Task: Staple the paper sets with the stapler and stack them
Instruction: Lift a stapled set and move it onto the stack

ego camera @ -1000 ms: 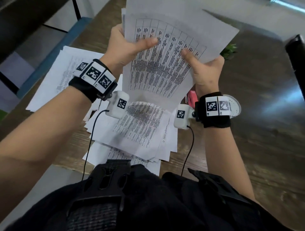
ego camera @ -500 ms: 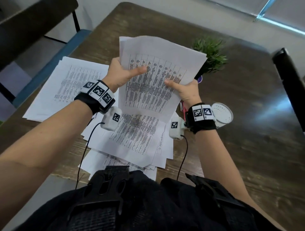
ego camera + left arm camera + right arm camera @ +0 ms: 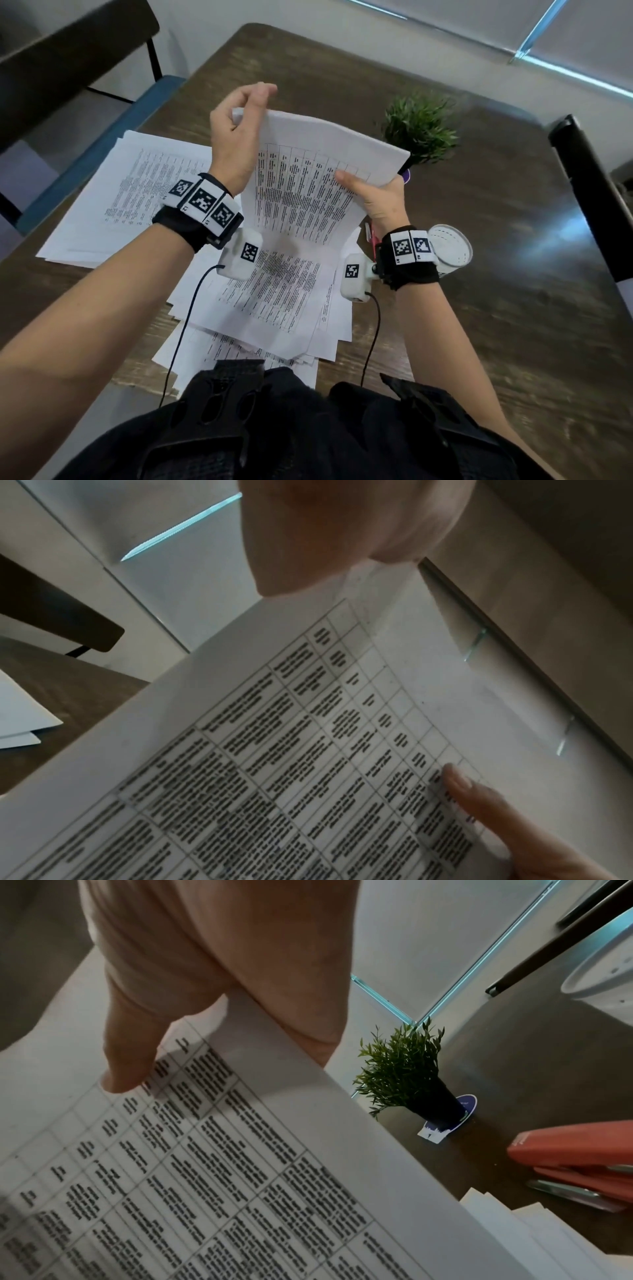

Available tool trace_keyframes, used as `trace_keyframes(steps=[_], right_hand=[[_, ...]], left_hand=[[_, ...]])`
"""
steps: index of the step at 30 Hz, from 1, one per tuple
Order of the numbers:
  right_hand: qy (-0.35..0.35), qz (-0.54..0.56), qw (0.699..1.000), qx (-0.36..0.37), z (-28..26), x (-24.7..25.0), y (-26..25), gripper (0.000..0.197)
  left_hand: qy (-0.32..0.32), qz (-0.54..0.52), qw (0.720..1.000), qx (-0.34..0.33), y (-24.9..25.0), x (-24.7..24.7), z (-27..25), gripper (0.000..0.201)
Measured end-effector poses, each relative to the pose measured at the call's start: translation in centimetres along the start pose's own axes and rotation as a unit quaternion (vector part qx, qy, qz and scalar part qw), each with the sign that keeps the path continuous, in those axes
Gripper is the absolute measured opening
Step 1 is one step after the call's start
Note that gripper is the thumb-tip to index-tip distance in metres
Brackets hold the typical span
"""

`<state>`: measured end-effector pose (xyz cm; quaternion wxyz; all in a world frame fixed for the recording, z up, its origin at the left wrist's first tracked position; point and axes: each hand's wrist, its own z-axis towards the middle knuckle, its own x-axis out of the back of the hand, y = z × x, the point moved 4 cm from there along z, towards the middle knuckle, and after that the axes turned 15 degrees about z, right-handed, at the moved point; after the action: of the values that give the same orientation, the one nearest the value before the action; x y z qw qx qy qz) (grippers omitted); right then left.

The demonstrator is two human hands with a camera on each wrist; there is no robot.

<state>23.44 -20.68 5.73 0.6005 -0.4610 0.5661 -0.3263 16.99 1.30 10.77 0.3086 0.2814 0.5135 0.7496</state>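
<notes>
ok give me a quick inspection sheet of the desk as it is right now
surface: dark wood table, partly covered with sheets
job's things: paper set held up off the table; loose sheets fanned out below it; second pile to the left; red stapler on the table by the sheets, untouched
clutter: small potted plant; white lidded cup
grippers: left hand pinches the set's top left corner; right hand grips its right edge, thumb on top
cables: a black lead hangs from each wrist camera over the sheets
surroundings: chairs at the table's left and right; wall and window behind
</notes>
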Motion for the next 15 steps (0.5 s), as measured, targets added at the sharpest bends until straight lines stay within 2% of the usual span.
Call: trace_keyframes(steps=[3, 4, 8, 10, 13, 15], right_hand=[[-0.004, -0.003, 1.000, 0.016, -0.3, -0.1, -0.2, 0.040], [0.002, -0.006, 1.000, 0.027, -0.3, -0.1, -0.5, 0.038], [0.020, 0.016, 0.997, 0.072, -0.2, -0.2, -2.1, 0.041], [0.015, 0.030, 0.995, 0.095, -0.2, -0.5, -3.0, 0.035], [0.000, 0.020, 0.994, 0.107, 0.1, -0.7, -3.2, 0.031], [-0.005, -0.004, 0.997, 0.081, 0.4, -0.2, -2.3, 0.037]], left_hand=[[0.017, 0.018, 1.000, -0.013, 0.4, 0.1, 0.0, 0.024], [0.004, 0.009, 1.000, -0.017, 0.8, 0.2, -0.1, 0.025], [-0.124, -0.031, 0.991, -0.039, 1.3, 0.1, -0.5, 0.052], [-0.147, -0.007, 0.989, -0.018, 0.6, -0.3, -0.6, 0.045], [-0.110, 0.012, 0.994, 0.021, -0.2, -0.7, -0.7, 0.023], [-0.083, 0.005, 0.996, 0.040, -0.9, -0.8, -0.6, 0.020]])
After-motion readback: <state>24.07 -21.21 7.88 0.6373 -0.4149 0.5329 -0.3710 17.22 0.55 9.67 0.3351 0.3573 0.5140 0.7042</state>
